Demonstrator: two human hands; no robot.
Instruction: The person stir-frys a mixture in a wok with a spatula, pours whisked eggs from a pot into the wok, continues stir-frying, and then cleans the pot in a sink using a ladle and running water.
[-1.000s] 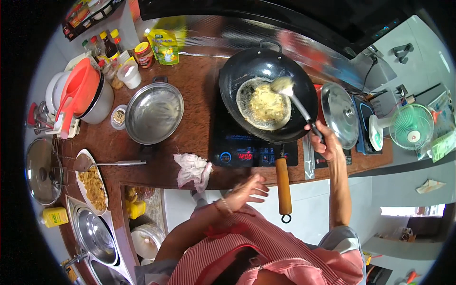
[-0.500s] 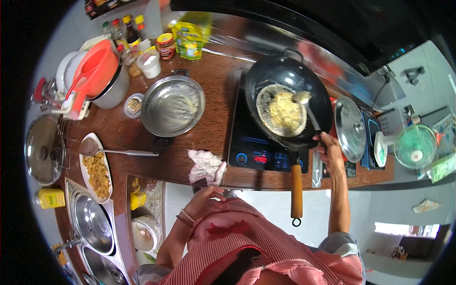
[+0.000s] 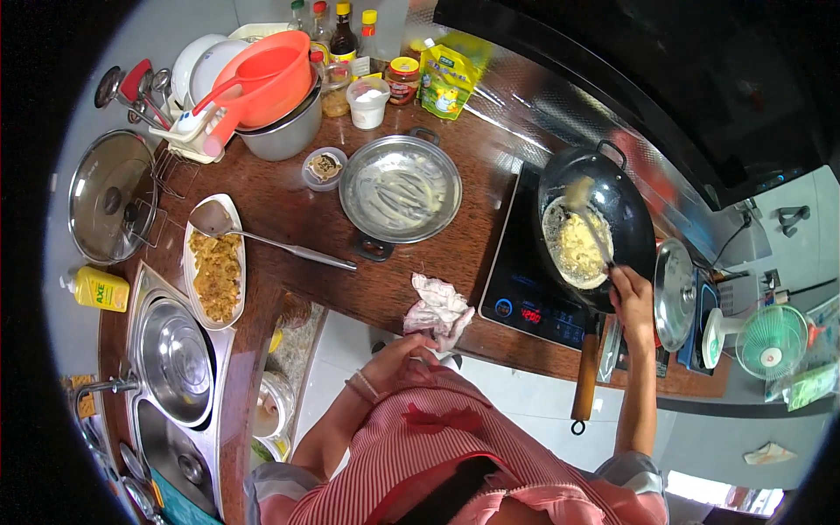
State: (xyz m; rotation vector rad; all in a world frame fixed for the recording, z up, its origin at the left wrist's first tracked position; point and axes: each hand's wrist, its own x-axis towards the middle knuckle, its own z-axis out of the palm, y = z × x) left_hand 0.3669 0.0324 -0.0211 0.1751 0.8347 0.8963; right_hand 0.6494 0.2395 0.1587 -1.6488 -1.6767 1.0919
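Observation:
My right hand (image 3: pixel 632 297) is closed round the handle of a metal ladle (image 3: pixel 598 238), whose bowl blurs with motion over the black wok (image 3: pixel 632 197). Inside the wok, pale yellow, egg-like food (image 3: pixel 580 245) cooks in bubbling oil. The wok rests on an induction cooktop (image 3: pixel 516 271), its wooden handle pointing toward me. Beside my apron, my left hand (image 3: pixel 407 360) hangs loosely with its fingers partly bent and apart, apparently holding nothing. Just beyond it lies a crumpled white cloth (image 3: pixel 439 308) at the counter edge; I cannot tell whether they touch.
A batter-smeared steel pan (image 3: pixel 401 191) stands left of the cooktop. Farther left, a white dish (image 3: pixel 242 293) of browned food carries a spatula (image 3: pixel 297 251). A sink (image 3: pixel 171 359) lies at the near left. A glass lid (image 3: pixel 674 293) and green fan (image 3: pixel 770 341) are right of the wok.
The view has shifted, so the counter things appear farther right and the wok lower. The ladle's bowl has moved across to the wok's far side, held by my right hand. The left hand remains near the cloth.

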